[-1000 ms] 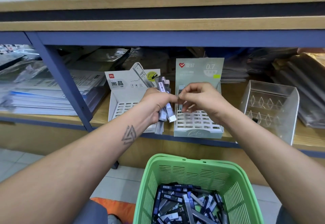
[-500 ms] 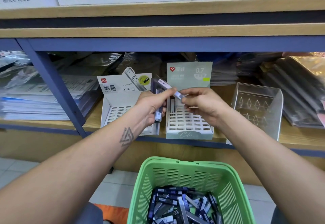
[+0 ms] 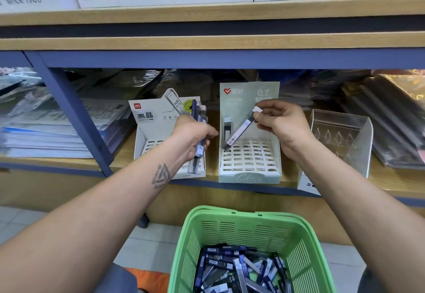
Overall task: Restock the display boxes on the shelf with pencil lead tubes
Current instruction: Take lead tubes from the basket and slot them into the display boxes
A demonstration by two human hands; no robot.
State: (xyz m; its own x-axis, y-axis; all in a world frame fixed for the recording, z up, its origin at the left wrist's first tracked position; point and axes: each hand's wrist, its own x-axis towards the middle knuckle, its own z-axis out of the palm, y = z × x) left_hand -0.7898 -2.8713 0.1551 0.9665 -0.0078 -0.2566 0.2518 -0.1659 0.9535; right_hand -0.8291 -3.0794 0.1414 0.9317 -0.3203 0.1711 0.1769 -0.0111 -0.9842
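The right hand (image 3: pixel 279 123) pinches one lead tube (image 3: pixel 240 129) by its white cap. The tube hangs slanted, with its low end just above the grid of holes in the green display box (image 3: pixel 249 176). One tube (image 3: pixel 227 123) already stands at the back left of that box. Most of the holes look free.

The left hand (image 3: pixel 195 136) grips a bunch of tubes (image 3: pixel 199 131) in its fist. They stick out above and below the fingers, in front of the white display box (image 3: pixel 147 136) on the left. Both boxes sit side by side on the wooden shelf (image 3: pixel 124 152).

Down below, a green basket (image 3: pixel 248 226) holds a big pile of tubes (image 3: pixel 239 267) waiting to go up.

The step now looks like putting this one tube into the green box. Next, I think the right hand needs to tip the tube up straight, line its low end with a hole, and push it down gently. Then it can take another tube from the left hand. The holes are small, so the aim must be careful.
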